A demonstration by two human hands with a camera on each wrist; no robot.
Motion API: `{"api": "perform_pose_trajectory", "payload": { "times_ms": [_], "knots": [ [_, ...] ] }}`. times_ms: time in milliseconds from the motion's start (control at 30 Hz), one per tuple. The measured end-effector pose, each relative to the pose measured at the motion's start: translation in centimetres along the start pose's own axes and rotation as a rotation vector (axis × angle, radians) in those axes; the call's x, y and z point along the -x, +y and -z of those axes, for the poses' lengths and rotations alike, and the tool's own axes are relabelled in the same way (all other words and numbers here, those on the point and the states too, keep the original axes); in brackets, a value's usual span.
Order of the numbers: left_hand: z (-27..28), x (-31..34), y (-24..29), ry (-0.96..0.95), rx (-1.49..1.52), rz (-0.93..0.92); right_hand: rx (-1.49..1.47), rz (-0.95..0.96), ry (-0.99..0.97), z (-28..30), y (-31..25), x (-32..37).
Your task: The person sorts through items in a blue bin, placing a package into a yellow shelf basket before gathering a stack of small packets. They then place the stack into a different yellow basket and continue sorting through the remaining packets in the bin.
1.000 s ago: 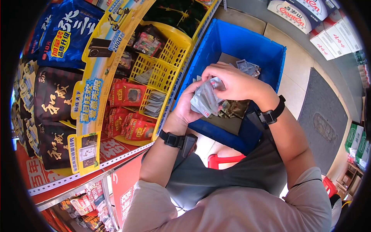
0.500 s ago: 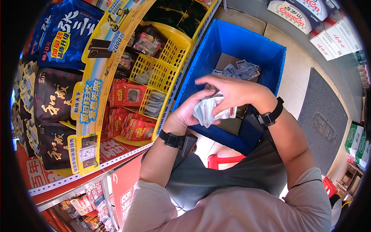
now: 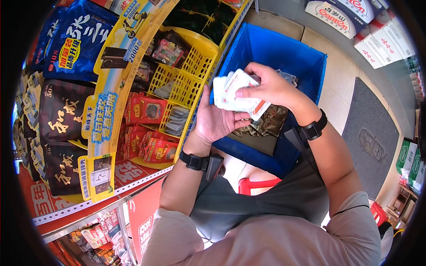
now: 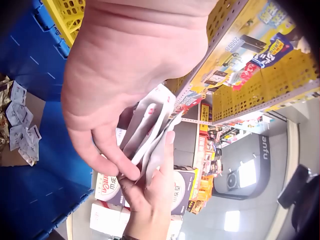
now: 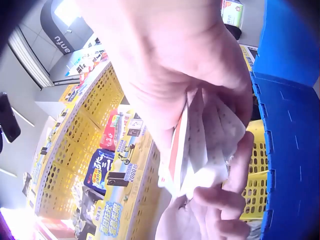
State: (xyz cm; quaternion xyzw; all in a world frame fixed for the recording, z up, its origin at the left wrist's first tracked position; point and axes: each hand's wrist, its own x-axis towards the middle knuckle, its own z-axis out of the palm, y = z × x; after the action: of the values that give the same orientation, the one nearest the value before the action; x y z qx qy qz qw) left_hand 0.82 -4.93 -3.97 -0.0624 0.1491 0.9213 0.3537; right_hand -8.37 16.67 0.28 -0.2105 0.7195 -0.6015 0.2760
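My right hand (image 3: 273,88) pinches a fanned bunch of white packets (image 3: 237,93) between thumb and fingers, above the near left part of the blue bin. Palm up, my left hand (image 3: 215,120) lies just below and left of the packets, its fingers relaxed. In the left wrist view the left hand's fingers (image 4: 107,152) rest by the packets' edges (image 4: 150,130). In the right wrist view the packets (image 5: 202,145) spread out under the right hand (image 5: 185,65).
Inside the blue bin (image 3: 301,57) lie brown-gold packets (image 3: 270,122) and white ones (image 4: 22,120). Left of it stands a shelf with a yellow divided basket (image 3: 199,60), grey packets (image 3: 177,119) and red packets (image 3: 148,108). A grey mat (image 3: 366,133) lies at right.
The packets have risen from my left hand into my right hand's grip and fanned out. My left hand's fingers have loosened and its palm now faces up.
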Motion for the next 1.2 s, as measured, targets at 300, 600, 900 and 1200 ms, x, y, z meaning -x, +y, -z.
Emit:
{"api": "perform_pose_trajectory", "payload": {
  "times_ms": [300, 600, 900, 1200],
  "knots": [
    [-1.7, -2.0, -3.7, 0.497, -0.610, -0.410, 0.257, 0.066, 0.466, -5.0, 2.9, -0.4],
    [-1.5, -1.3, -2.6, 0.629, -0.464, -0.471, 0.216, 0.156, 0.121, -6.4, 2.7, 0.8],
    [-1.3, -1.0, -2.0, 0.639, -0.633, -0.409, 0.140, 0.009, -0.021, -5.3, 3.3, 0.2],
    [-1.3, -0.7, -2.1, 0.635, -0.796, -0.306, 0.460, -0.023, 0.106, -5.8, 2.1, 1.5]
  ]
}}
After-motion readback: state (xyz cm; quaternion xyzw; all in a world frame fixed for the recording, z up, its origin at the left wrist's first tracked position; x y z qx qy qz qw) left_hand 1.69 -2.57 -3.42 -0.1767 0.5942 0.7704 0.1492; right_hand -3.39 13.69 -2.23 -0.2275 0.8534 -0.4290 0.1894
